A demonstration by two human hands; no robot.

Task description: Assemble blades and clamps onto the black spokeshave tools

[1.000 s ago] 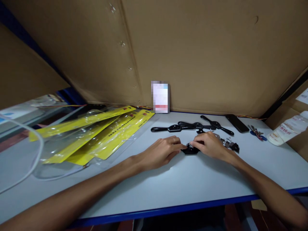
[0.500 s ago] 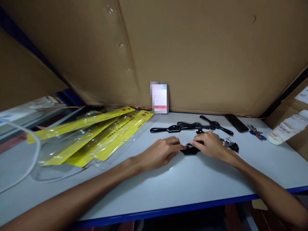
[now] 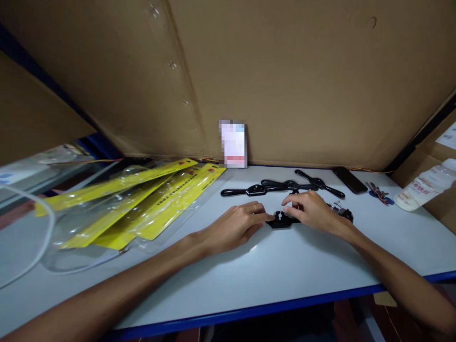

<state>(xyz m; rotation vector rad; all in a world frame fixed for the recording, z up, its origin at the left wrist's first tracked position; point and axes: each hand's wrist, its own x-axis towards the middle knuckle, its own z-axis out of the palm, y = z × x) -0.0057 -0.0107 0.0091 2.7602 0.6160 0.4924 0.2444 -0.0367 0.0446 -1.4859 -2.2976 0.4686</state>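
Observation:
A black spokeshave (image 3: pixel 280 221) lies on the table between my hands, with a small silver screw (image 3: pixel 280 215) standing up from its middle. My left hand (image 3: pixel 245 221) is closed on the spokeshave's left end, its index finger resting along the near side of the screw. Just right of the screw hovers my right hand (image 3: pixel 308 210), thumb and fingers apart. It partly covers the tool's right side. Behind them are more black spokeshaves, one on the left (image 3: pixel 245 191), one in the middle (image 3: pixel 289 185) and one at the right (image 3: pixel 319 184).
Yellow-carded clear packages (image 3: pixel 167 199) lie on the left by a white cable (image 3: pixel 50 237). A lit screen (image 3: pixel 235 145) leans against the cardboard wall (image 3: pixel 285 85). At right are small metal parts (image 3: pixel 337 205), a dark phone (image 3: pixel 349 180), keys (image 3: pixel 380 194) and a bottle (image 3: pixel 423 187).
My right hand has drawn slightly back to the right and its fingers have parted, uncovering the screw. My left hand keeps its place on the spokeshave.

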